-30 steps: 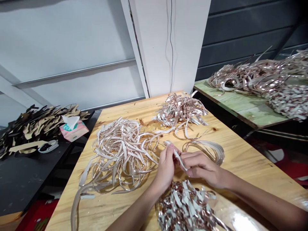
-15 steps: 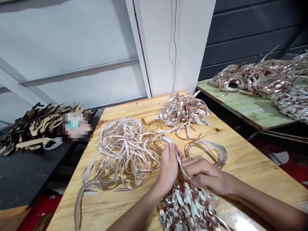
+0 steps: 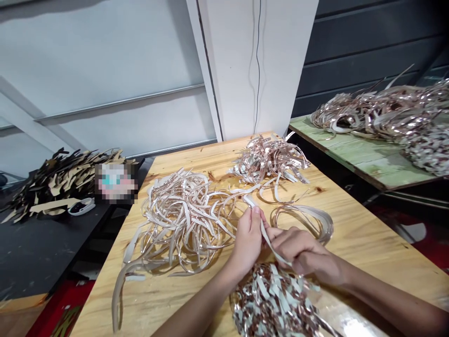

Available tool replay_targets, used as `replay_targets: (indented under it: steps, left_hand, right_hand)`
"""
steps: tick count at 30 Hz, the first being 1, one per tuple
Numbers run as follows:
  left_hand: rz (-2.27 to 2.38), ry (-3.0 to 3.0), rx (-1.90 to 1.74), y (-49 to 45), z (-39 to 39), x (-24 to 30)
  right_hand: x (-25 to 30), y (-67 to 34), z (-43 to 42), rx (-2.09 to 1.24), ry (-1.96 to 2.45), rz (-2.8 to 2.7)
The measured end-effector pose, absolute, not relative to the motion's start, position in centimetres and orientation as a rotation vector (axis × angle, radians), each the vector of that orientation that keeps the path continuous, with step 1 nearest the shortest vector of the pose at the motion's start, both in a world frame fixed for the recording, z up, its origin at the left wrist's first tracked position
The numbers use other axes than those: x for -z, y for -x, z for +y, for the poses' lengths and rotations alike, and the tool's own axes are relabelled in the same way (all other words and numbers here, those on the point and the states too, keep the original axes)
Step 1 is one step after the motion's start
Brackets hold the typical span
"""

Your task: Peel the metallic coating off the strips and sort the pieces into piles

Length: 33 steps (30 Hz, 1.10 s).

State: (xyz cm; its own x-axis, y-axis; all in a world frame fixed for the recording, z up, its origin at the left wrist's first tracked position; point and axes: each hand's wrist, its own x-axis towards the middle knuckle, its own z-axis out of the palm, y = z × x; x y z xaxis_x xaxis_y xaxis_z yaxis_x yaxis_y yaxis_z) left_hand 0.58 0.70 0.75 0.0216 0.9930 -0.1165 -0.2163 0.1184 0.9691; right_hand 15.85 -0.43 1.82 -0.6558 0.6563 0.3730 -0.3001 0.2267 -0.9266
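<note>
A whitish strip (image 3: 267, 238) runs between my two hands over the wooden table. My left hand (image 3: 249, 234) pinches it, thumb on top, and its far end sticks out beyond the fingertips. Closed round the strip's nearer part is my right hand (image 3: 303, 252), its fingers curled and partly hiding what they grip. Just below both hands lies a dense bundle of short shiny copper and white strips (image 3: 275, 299). Left of my hands spreads a loose tangle of long pale strips (image 3: 185, 215). Beyond my right hand rests a curved coil of strips (image 3: 319, 222).
A shiny copper strip pile (image 3: 268, 159) sits at the back of the wooden table (image 3: 168, 309). On the right, a green table (image 3: 372, 159) bears heaped metallic strips (image 3: 382, 112). A dark table (image 3: 31, 257) on the left holds black and tan strips (image 3: 66, 180).
My right hand has slid slightly right and toward me along the strip, so more of it shows between my hands. My left hand keeps its pinch. The view has shifted a little.
</note>
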Motion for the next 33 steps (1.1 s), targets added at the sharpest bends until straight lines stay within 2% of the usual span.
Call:
replay_targets:
  steps: [6, 13, 21, 28, 33]
  left_hand:
    - [0.927, -0.813, -1.154, 0.2, 1.6, -1.1]
    - [0.906, -0.939, -1.277, 0.7, 1.1, -1.1]
    - [0.985, -1.048, -1.367, 1.1, 1.3, -0.4]
    - [0.797, -1.163, -1.176, 1.9, 2.0, -0.8]
    - [0.794, -1.171, -1.303, 1.9, 2.4, -0.9]
  right_hand:
    - [-1.8, -16.2, 0.1, -1.601, 0.589, -1.266]
    - [-0.4, -16.1, 1.3, -1.698, 0.951, -1.361]
    - [-1.1, -14.9, 0.6, -1.774, 0.88, -1.365]
    - [-1.4, -15.2, 1.0, -1.912, 0.777, -1.116]
    - [-2.0, -15.4, 1.2, -1.98, 0.691, -0.995]
